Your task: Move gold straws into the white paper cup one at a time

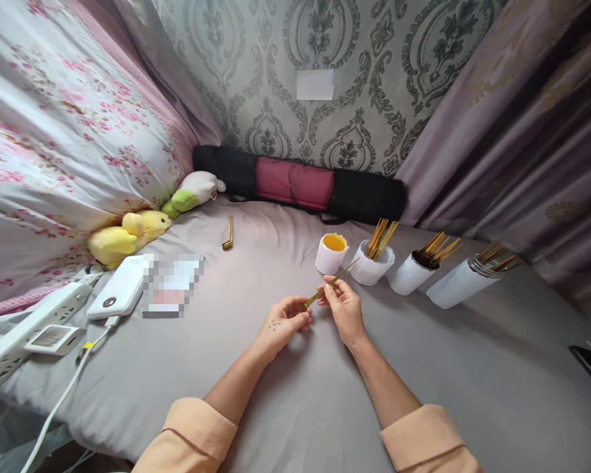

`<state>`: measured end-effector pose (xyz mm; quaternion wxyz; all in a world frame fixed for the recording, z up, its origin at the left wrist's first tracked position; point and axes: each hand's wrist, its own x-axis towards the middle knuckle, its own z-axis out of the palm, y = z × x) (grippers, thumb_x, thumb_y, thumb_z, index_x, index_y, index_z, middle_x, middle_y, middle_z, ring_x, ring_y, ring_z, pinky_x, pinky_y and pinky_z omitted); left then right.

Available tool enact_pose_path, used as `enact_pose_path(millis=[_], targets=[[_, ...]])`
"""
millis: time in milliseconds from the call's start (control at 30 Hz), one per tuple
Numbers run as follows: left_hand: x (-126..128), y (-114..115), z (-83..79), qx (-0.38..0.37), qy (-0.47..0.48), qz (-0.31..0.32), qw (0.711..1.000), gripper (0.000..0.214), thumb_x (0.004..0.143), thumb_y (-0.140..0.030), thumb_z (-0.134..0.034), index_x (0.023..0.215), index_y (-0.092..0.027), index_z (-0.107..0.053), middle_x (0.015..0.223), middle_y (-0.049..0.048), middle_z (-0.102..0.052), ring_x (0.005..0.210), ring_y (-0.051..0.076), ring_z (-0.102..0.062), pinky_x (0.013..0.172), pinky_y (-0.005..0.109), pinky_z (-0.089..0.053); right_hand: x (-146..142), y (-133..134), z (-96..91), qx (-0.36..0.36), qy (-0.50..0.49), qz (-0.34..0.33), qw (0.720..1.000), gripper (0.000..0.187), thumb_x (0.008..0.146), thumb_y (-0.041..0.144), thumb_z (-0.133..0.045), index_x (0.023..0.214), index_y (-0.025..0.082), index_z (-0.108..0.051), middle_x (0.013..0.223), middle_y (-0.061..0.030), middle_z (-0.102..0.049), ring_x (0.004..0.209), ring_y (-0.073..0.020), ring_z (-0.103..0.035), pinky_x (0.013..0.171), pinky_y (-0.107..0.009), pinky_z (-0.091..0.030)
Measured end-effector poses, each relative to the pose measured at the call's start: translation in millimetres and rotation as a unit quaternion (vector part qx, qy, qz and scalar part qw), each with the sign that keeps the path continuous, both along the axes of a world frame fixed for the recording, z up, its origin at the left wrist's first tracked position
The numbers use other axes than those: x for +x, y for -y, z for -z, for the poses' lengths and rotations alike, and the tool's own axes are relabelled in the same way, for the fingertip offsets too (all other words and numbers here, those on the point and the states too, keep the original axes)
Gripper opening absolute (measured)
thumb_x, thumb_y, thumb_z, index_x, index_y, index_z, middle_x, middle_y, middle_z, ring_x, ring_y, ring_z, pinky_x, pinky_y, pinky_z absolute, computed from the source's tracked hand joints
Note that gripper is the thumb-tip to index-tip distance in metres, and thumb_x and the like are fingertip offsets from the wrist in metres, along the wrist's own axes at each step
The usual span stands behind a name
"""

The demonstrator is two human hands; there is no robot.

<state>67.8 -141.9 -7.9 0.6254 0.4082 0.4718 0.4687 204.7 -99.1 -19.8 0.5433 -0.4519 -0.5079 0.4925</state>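
Observation:
A thin golden-brown stick (pixel 343 270) runs slantwise between my hands, over the grey bed sheet. My left hand (pixel 284 322) is closed around its lower end, fingers curled and thumb pressed in. Higher up, my right hand (pixel 343 309) pinches the same stick between thumb and fingers. Just beyond my right hand stands a white-wrapped cup with a yellow inside (pixel 331 255). To its right is a wider white container (pixel 373 264) holding several similar sticks. Two more white-wrapped cans, a shorter one (pixel 410 274) and a taller one (pixel 460 284), also hold sticks.
A bent gold-coloured object (pixel 228 234) lies at the left back. Along the wall rests a black and maroon roll bag (pixel 293 182). Two plush toys, a power bank (pixel 121 286), a blurred flat item, a charger and a power strip (pixel 29 335) line the left side.

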Motion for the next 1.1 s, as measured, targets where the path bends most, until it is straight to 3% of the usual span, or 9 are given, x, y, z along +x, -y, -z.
enact_pose_path(millis=[400,1100], targets=[[-5,1,5.2,-0.066,0.173,0.047,0.982,0.036,0.064,-0.016,-0.068,0.099,-0.008,-0.06,0.097,0.0153,-0.063,0.078,0.016,-0.06,0.075,0.03,-0.045,5,-2,-0.1,0.0,-0.007,0.008,1.0,0.038,0.075,0.04,-0.055,0.104,0.017,-0.055,0.079,-0.0041,-0.062,0.065,-0.0123,-0.057,0.059,-0.027,-0.05],[-9,2,2.1,-0.119,0.184,0.072,0.973,0.038,0.061,-0.011,-0.071,0.097,-0.009,-0.06,0.098,0.0146,-0.064,0.083,0.017,-0.062,0.086,0.031,-0.043,19,-9,-24.2,-0.017,0.012,0.021,1.0,0.041,0.074,0.042,-0.054,0.106,0.016,-0.053,0.086,-0.005,-0.062,0.073,-0.0144,-0.06,0.061,-0.029,-0.054]])
